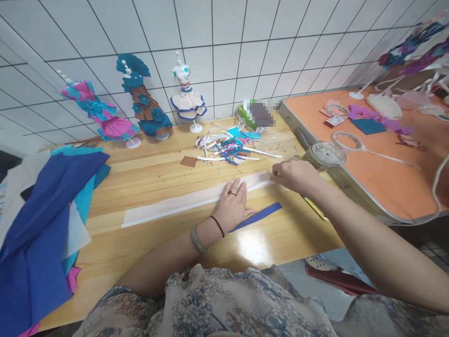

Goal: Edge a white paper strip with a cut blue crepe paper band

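Observation:
A long folded strip of white paper [182,204] lies across the wooden table [147,173]. My left hand [233,204] lies flat on its middle, fingers together and stretched out, wearing a ring, a black band and a green bangle. My right hand [296,175] is closed in a pinch at the strip's right end. A narrow blue paper strip [261,215] lies just under my left hand, nearer to me.
Three small mannequins in paper dresses, pink-blue [101,114], teal-brown [145,100] and white [187,100], stand by the tiled wall. Paper scraps [228,147] lie behind the strip. Blue and white sheets [45,220] pile at left. An orange table [379,168] with a jar lid [324,154] stands right.

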